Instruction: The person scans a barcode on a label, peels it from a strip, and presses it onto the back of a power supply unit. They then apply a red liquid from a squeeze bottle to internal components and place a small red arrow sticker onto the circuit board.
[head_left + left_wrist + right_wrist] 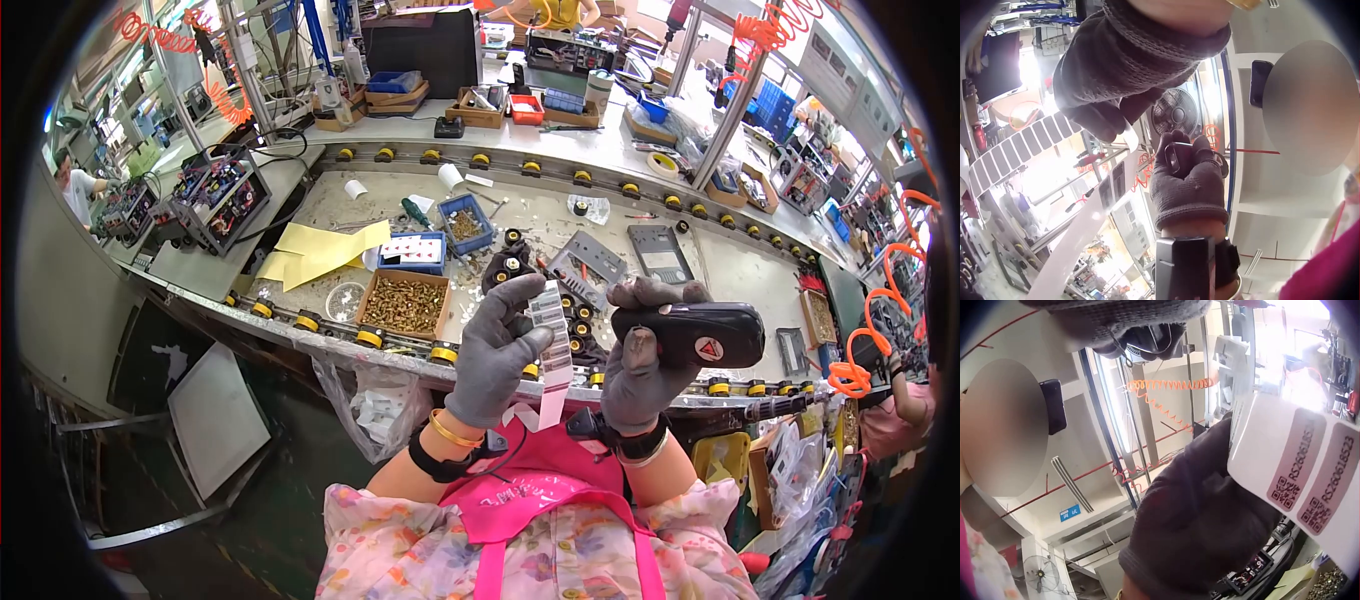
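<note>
A busy assembly hall, this: racks everywhere, orange coiled hoses (868,335) at the right edge of the head view, and a long desk (720,270) fringed with yellow-and-black rollers (370,337) running across the middle. On it sit a cardboard box of brass screws (405,303) left of centre, a blue bin (466,225) above that, and yellow sheets (315,250) further left.

Now the hands, both in grey gloves, raised in front of the desk at lower centre. The left hand (490,360) pinches a label strip (551,325) between thumb and fingers, and the bare backing tail dangles towards the pink apron (540,490). The right hand (635,375) is wrapped round a black handheld scanner (690,335), just right of the strip and not touching it.

Risks, as I judge them: the labels sit packed one against the next, so a loosely aimed scanner could catch a neighbour's code. The strip also hangs from a single pinch, so it could sway, curl or slip out of the glove.

As for writing, the right wrist view shows pink labels at the right edge, each with a QR code (1282,490), and the two I can read say "RS260618523". The scanner carries a red triangle on a white disc, with no brand legible. A blue sign (1069,512) at lower left of that view is too small to read.
</note>
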`<state>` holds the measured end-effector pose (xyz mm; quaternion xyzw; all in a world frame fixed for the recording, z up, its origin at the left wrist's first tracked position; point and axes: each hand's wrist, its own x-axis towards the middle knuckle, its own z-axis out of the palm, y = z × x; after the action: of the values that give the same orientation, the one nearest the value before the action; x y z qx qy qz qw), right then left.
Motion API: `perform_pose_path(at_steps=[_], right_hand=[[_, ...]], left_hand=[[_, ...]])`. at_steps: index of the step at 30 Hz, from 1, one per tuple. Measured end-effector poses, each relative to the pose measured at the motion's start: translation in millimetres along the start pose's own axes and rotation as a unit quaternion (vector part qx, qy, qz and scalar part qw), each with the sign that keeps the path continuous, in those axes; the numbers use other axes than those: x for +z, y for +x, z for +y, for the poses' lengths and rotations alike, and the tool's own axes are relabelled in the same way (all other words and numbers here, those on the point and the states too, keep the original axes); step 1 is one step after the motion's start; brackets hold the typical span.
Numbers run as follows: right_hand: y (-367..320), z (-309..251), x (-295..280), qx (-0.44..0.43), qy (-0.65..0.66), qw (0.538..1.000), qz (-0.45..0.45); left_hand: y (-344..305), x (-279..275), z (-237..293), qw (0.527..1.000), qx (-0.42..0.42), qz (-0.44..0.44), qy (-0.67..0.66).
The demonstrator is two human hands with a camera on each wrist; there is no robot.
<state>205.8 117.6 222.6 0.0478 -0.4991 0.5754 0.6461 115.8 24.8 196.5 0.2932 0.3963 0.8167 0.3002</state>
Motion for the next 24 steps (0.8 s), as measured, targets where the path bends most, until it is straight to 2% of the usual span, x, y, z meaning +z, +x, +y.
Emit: perform_pose_path(at_steps=[11, 15, 19, 24], right_hand=[[-6.6, 0.2, 6.4, 0.024, 0.016, 0.999, -0.023], [-5.4, 1.1, 8.4, 0.012, 0.054, 0.994, -0.089], [-8.7, 3.0, 5.4, 0.009, 0.071, 0.992, -0.105], [-11.5, 2.6, -2.5, 0.023, 0.020, 0.992, -0.123]], left_hand=[[-3.5, 5.2, -0.6, 0.999, 0.007, -0.010, 0.040], [-6.1, 8.6, -3.6, 0.995, 0.035, -0.008, 0.089], [-7.3, 9.7, -7.0, 0.989, 0.051, -0.014, 0.136], [-6.8, 8.5, -11.7, 0.986, 0.053, -0.023, 0.159]])
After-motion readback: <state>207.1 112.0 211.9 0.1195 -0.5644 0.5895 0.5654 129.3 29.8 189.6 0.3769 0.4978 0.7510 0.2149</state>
